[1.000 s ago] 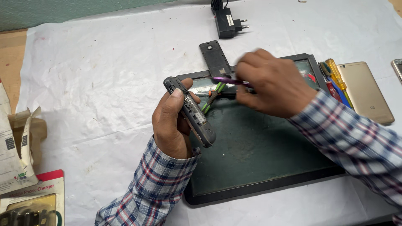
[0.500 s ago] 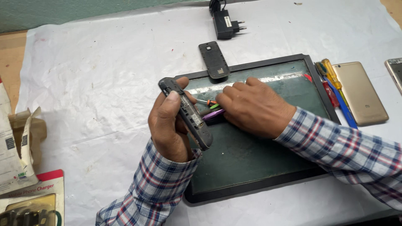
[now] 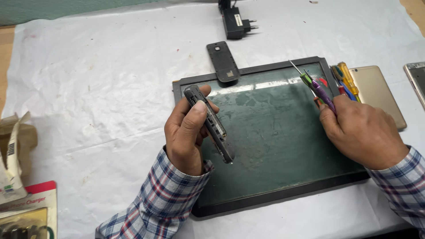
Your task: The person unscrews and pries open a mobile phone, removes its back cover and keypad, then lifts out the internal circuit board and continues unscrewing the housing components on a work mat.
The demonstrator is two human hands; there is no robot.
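The person's left hand (image 3: 188, 135) grips a small dark phone body (image 3: 209, 123) edge-on, thumb pressed along its near side and the other fingers wrapped round behind, so the phone stands tilted above the left part of the dark work tray (image 3: 274, 146). Its lower end hangs just over the tray's surface; I cannot tell from here whether it touches.

The right hand (image 3: 361, 130) is well apart from the left, resting at the tray's right edge. Its fingers are bunched together, pinching 2 thin screwdrivers, a purple-handled one (image 3: 324, 94) and a green-handled one (image 3: 306, 79), whose metal tips point up and to the left over the tray. How exactly the fingertips sit on the handles is hidden by the back of the hand.

Just beyond that hand, a few more tools with yellow, blue and red handles (image 3: 345, 79) lie between the tray's rim and a gold phone (image 3: 376, 90) lying flat on the white sheet (image 3: 97, 88). At the far right edge another phone (image 3: 417, 79) is partly out of view.

A dark phone back cover (image 3: 223, 61) lies across the tray's far rim, and a black charger plug (image 3: 237, 23) sits further back. At the left are a torn cardboard box (image 3: 15, 150) and a red packaged item (image 3: 26, 212). Both sleeves are plaid.
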